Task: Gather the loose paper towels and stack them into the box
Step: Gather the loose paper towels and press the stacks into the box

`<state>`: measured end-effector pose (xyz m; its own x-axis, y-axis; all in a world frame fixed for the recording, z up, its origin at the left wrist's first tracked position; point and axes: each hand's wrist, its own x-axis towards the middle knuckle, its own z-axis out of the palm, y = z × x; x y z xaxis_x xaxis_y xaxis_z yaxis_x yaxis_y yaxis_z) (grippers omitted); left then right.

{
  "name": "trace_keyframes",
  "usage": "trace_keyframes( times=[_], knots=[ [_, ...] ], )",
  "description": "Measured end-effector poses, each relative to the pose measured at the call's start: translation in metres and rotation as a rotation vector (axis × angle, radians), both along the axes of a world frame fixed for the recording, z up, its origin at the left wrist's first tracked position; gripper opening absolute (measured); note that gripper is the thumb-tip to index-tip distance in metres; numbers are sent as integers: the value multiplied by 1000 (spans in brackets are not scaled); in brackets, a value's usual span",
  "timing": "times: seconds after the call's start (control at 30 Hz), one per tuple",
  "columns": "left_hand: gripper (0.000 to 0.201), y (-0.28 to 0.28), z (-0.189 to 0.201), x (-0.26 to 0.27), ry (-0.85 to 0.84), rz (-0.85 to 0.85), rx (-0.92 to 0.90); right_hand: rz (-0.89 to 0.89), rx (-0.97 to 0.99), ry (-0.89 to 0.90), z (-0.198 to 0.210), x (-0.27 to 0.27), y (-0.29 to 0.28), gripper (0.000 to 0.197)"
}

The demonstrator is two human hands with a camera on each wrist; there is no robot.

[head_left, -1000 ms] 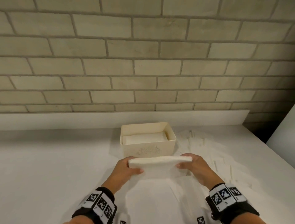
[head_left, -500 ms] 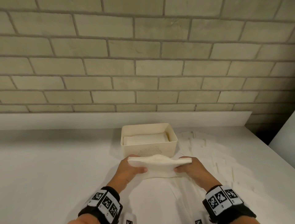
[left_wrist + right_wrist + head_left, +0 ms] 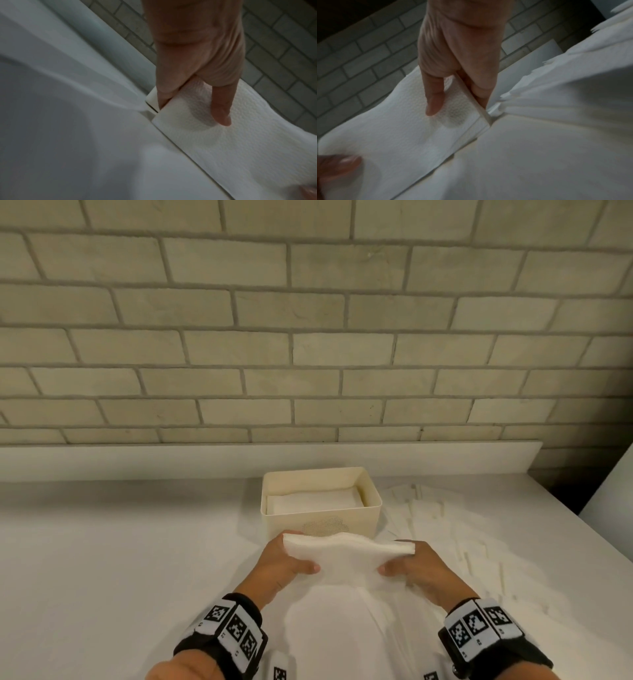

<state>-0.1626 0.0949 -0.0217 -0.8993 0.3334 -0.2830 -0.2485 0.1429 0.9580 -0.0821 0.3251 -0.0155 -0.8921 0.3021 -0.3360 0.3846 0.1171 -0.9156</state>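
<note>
Low in the centre of the head view we hold a stack of folded paper towels (image 3: 347,556) between both hands: our left hand (image 3: 281,568) grips its left end, thumb on top, and our right hand (image 3: 416,571) grips its right end the same way. Just above the stack stands the cream box (image 3: 322,520), towels already lying inside. More loose paper towels (image 3: 455,535) are spread over the white counter (image 3: 120,559) at right.

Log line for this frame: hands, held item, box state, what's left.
hands: left hand and right hand grip towel stack | box: partly filled | loose towels: right of box
</note>
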Motion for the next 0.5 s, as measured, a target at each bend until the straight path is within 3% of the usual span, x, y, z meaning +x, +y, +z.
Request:
trace_keyframes(
  times=[0.1, 0.27, 0.4, 0.5],
  knots=[
    [48, -2, 2, 0, 0, -23, -27, -14, -17, 6, 1, -1, 1, 29],
    [58, -7, 2, 4, -23, -124, -156, 27, 35, -37, -1, 3, -1, 32],
    [46, -11, 15, 2, 28, -34, -110, -20, 14, 2, 14, 0, 0, 39],
    [42, -10, 43, -9, 128, 71, -23, -74, 33, 158, 50, -14, -8, 39]
  ],
)
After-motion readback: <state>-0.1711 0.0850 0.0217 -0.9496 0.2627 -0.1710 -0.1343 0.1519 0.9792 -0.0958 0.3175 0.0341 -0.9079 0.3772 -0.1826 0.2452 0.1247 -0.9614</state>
